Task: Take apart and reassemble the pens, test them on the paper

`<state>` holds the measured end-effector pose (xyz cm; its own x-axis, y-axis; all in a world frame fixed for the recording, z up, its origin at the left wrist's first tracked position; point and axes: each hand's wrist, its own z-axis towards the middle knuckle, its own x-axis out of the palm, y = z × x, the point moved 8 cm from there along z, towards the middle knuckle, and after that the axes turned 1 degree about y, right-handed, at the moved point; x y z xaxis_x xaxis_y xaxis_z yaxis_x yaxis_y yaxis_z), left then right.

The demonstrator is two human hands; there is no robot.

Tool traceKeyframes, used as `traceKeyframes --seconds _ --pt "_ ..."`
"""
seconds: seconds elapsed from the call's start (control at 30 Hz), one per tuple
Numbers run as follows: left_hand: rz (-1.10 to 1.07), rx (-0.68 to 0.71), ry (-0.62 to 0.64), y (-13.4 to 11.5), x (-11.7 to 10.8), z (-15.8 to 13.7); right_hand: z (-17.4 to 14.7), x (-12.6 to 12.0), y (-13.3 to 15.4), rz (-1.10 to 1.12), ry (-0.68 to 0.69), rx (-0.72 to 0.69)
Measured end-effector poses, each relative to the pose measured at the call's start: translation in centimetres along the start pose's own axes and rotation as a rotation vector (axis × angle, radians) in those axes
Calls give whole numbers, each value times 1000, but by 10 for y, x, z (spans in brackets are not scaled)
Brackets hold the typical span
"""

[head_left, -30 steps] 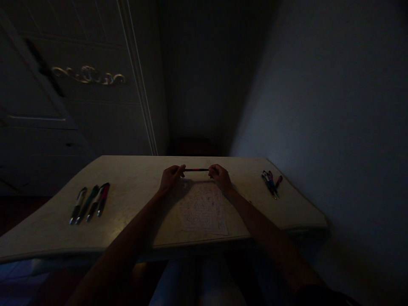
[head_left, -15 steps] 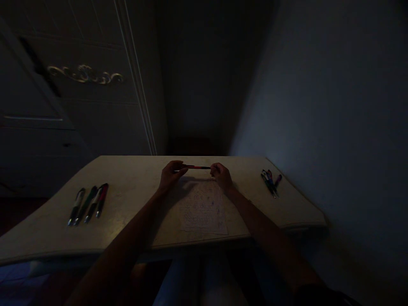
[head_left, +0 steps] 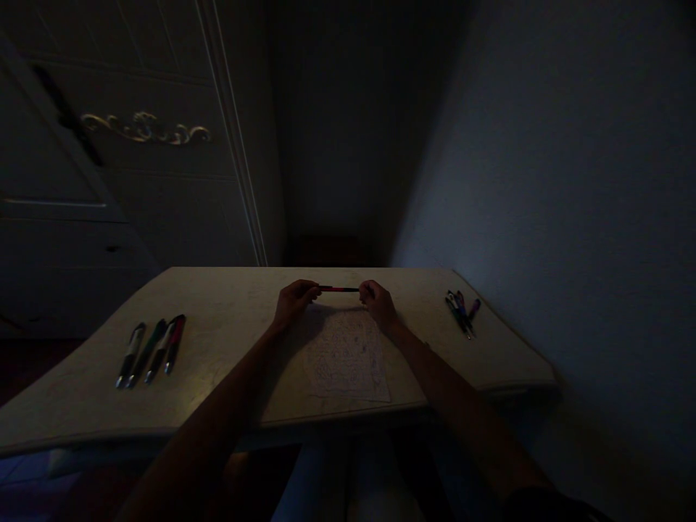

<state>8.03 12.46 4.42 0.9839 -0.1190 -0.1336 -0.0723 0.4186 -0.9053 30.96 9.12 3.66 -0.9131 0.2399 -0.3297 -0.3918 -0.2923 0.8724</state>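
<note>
A thin red-and-black pen is held level above the far half of the table, stretched between my two hands. My left hand pinches its left end between thumb and fingers. At the other end, my right hand has its fingers curled round the pen's dark tip part, which they hide. Just below the hands lies a sheet of paper covered in scribbled drawings and marks, its lower edge near the table's front edge.
On the left of the pale table several pens lie side by side. Several pen parts or small pens lie loosely at the right. A wall borders the right side; a panelled door stands at the left.
The fingers of my left hand have closed in more on the pen's left end. The pen and both hands are otherwise nearly in the same place.
</note>
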Motion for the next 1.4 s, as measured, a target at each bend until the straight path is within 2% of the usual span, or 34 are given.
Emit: traceKeyframes --seconds 0.23,0.63,1.03,1.2,1.4 --pt "41 -1 -11 -2 0 0 -1 -1 6 -80 18 -53" --pt "166 24 31 -5 2 -3 -2 3 1 -136 67 -57" --pt "243 135 -41 -21 -3 -9 -3 9 -1 -113 82 -13" --pt "257 122 -44 -23 -3 -10 -3 11 1 -104 78 -1" --pt "202 124 -105 -22 -6 -7 -4 14 6 -94 69 -4"
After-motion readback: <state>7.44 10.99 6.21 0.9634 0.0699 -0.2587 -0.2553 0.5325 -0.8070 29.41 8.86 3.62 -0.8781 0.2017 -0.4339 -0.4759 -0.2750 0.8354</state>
